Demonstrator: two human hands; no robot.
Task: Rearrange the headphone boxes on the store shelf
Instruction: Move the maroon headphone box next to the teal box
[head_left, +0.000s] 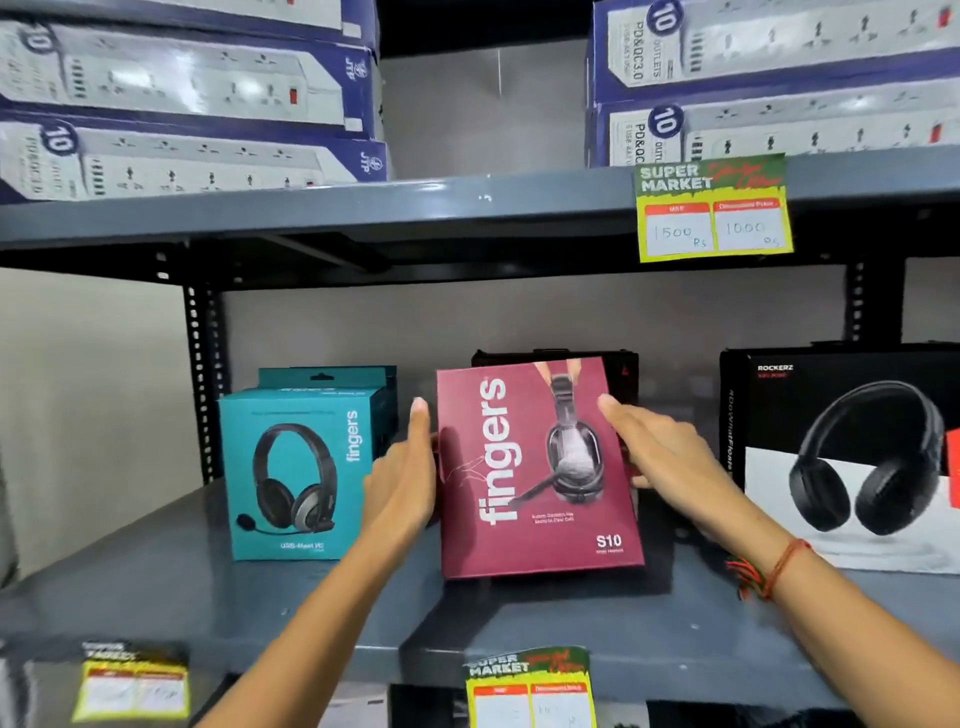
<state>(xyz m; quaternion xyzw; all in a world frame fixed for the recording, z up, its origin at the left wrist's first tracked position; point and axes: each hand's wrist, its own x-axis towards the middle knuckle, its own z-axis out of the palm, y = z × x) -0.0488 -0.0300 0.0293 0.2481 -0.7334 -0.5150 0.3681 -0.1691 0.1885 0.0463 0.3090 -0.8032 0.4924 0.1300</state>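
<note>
A maroon "fingers S10" headphone box (535, 467) stands upright in the middle of the grey shelf (208, 597). My left hand (402, 478) lies flat against its left side and my right hand (660, 452) against its right side, so both hands clamp it. A dark box (626, 371) stands directly behind it, mostly hidden. To the left stands a teal "fingers" headset box (298, 473) with a second teal box (332, 376) behind it. At the right stands a black and white Rockerz headphone box (852, 457).
The upper shelf (415, 208) carries stacked power-strip boxes on the left (182, 104) and on the right (779, 78). A price tag (714, 208) hangs on its front edge. Two more price tags (530, 688) (132, 683) hang on the lower shelf's edge. A perforated upright post (200, 384) stands left of the teal boxes.
</note>
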